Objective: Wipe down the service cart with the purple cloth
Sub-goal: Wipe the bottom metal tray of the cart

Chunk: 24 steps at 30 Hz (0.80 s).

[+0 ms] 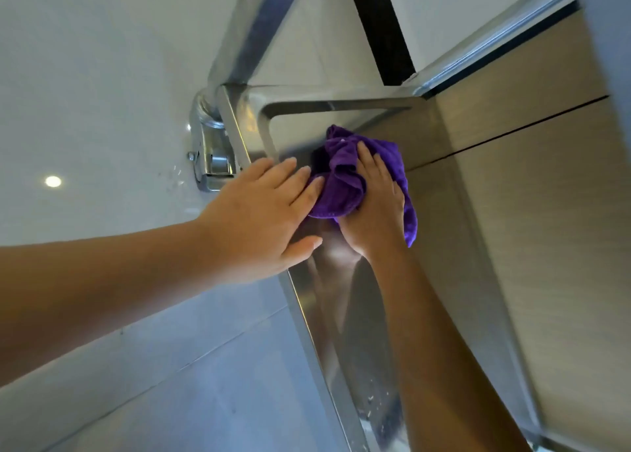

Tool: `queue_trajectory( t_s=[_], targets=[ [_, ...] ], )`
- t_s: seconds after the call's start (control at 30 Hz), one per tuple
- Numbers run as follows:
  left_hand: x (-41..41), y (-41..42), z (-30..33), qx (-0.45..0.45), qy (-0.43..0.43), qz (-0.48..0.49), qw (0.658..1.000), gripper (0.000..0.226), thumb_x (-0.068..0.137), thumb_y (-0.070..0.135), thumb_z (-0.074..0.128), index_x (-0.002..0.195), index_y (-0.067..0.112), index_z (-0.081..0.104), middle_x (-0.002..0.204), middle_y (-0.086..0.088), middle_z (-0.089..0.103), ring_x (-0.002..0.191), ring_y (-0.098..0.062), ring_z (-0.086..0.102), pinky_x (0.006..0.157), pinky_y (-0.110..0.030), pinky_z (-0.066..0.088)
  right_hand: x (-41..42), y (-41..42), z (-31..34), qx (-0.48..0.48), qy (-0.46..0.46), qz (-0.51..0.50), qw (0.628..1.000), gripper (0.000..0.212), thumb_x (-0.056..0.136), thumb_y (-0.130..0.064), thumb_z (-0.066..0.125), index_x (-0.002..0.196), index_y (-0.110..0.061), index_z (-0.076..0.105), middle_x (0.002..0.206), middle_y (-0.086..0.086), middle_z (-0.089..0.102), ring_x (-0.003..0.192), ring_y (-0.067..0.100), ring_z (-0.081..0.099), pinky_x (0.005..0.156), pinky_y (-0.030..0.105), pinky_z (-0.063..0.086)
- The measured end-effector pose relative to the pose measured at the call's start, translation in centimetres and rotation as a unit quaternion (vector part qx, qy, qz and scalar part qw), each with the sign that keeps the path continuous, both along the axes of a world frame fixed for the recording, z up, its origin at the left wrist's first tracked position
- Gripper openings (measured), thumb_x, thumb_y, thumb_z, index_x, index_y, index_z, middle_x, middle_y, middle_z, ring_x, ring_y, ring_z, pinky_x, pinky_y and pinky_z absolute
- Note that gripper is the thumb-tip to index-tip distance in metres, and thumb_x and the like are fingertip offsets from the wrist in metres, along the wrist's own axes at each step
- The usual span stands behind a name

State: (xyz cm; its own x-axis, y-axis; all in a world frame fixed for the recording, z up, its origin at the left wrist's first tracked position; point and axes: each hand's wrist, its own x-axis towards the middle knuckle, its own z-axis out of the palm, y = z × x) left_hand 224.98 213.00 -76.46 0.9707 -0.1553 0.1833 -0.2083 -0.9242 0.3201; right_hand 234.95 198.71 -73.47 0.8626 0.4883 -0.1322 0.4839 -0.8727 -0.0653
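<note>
Soft, cool, even room light, on the dim side. One small round lamp reflection [53, 181] glows on the glossy white floor tile [102, 93]. A bright hotspot of glare [341, 255] sits on the steel cart shelf [341, 315], whose brushed surface mirrors dark arm shadows. The wood-grain panel [546, 212] smears with motion blur toward the right edge. Straight lines bow and tilt from wide-angle distortion
</note>
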Motion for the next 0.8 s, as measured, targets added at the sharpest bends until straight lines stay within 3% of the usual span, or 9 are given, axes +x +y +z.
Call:
queue_trajectory(
  t_s=[0.13, 0.2, 0.27, 0.33, 0.37, 0.53, 0.7, 0.8],
  targets=[
    [0.9, -0.7, -0.3, 0.020, 0.025, 0.017, 0.999, 0.076, 0.083, 0.050, 0.028, 0.128, -0.007, 0.049, 0.113, -0.022, 0.060, 0.108, -0.039, 0.055, 0.101, -0.048, 0.034, 2.5, 0.2, 0.2, 0.019, -0.018, 0.007, 1.000, 0.074, 0.087, -0.039, 0.059, 0.147, -0.016, 0.023, 0.153, 0.002, 0.025, 0.141, 0.023, 0.020, 0.111, 0.051, 0.022],
    [1.2, -0.9, -0.1, 0.009, 0.022, 0.042, 0.999, 0.075, 0.084, 0.049, 0.027, 0.135, -0.005, 0.040, 0.130, -0.025, 0.051, 0.122, -0.040, 0.046, 0.106, -0.049, 0.024, 3.5, 0.0, 0.0, 0.035, -0.027, 0.002, 0.999, 0.074, 0.086, -0.038, 0.061, 0.146, -0.015, 0.026, 0.152, 0.004, 0.028, 0.140, 0.025, 0.023, 0.111, 0.051, 0.024],
    [1.7, -1.1, 0.6, 0.028, 0.045, 0.051, 0.997, 0.071, 0.092, 0.047, 0.020, 0.143, -0.001, 0.012, 0.151, -0.028, 0.014, 0.140, -0.040, 0.015, 0.114, -0.047, 0.004, 5.1, -0.1, -0.4, 0.050, -0.035, -0.016, 0.998, 0.072, 0.085, -0.039, 0.061, 0.145, -0.016, 0.028, 0.150, 0.004, 0.031, 0.139, 0.024, 0.026, 0.110, 0.051, 0.026],
    [1.6, -1.5, 0.2, 0.051, 0.068, 0.030, 0.996, 0.070, 0.095, 0.050, 0.010, 0.135, 0.003, -0.023, 0.149, -0.023, -0.024, 0.139, -0.038, -0.019, 0.108, -0.045, -0.019, 6.8, 0.2, -0.8, 0.058, -0.041, -0.039, 0.997, 0.071, 0.082, -0.043, 0.057, 0.143, -0.016, 0.032, 0.147, 0.003, 0.036, 0.136, 0.024, 0.031, 0.108, 0.050, 0.030],
    [1.7, -1.6, 0.5, 0.064, 0.101, 0.025, 0.992, 0.071, 0.094, 0.052, 0.008, 0.131, 0.004, -0.030, 0.147, -0.022, -0.030, 0.137, -0.038, -0.025, 0.104, -0.045, -0.024, 7.7, 0.4, -0.9, 0.060, -0.047, -0.048, 0.996, 0.070, 0.081, -0.044, 0.055, 0.141, -0.016, 0.034, 0.145, 0.004, 0.039, 0.134, 0.024, 0.035, 0.106, 0.050, 0.033],
    [2.0, -1.5, 0.8, 0.054, 0.126, 0.029, 0.990, 0.075, 0.094, 0.050, 0.010, 0.137, 0.000, -0.026, 0.148, -0.027, -0.026, 0.137, -0.041, -0.022, 0.108, -0.051, -0.018, 11.5, 0.7, -1.4, 0.106, -0.085, -0.095, 0.986, 0.052, 0.082, -0.042, 0.056, 0.129, -0.019, 0.046, 0.127, 0.004, 0.053, 0.114, 0.025, 0.051, 0.097, 0.046, 0.044],
    [2.0, -1.3, 0.6, 0.039, 0.138, 0.038, 0.989, 0.075, 0.094, 0.051, 0.010, 0.137, 0.002, -0.026, 0.148, -0.025, -0.027, 0.137, -0.040, -0.025, 0.105, -0.048, -0.023, 14.2, 1.9, -1.9, 0.116, -0.100, -0.228, 0.961, 0.043, 0.084, -0.048, 0.045, 0.119, -0.026, 0.054, 0.120, 0.001, 0.058, 0.110, 0.028, 0.052, 0.097, 0.049, 0.040],
    [2.0, -1.0, 0.7, 0.033, 0.155, 0.044, 0.986, 0.077, 0.093, 0.056, 0.007, 0.137, 0.004, -0.028, 0.149, -0.021, -0.028, 0.137, -0.037, -0.026, 0.108, -0.047, -0.020, 13.2, 2.7, -2.2, 0.125, -0.069, -0.235, 0.961, 0.041, 0.081, -0.050, 0.043, 0.114, -0.029, 0.055, 0.117, 0.000, 0.058, 0.111, 0.027, 0.051, 0.098, 0.053, 0.037]
  ],
)
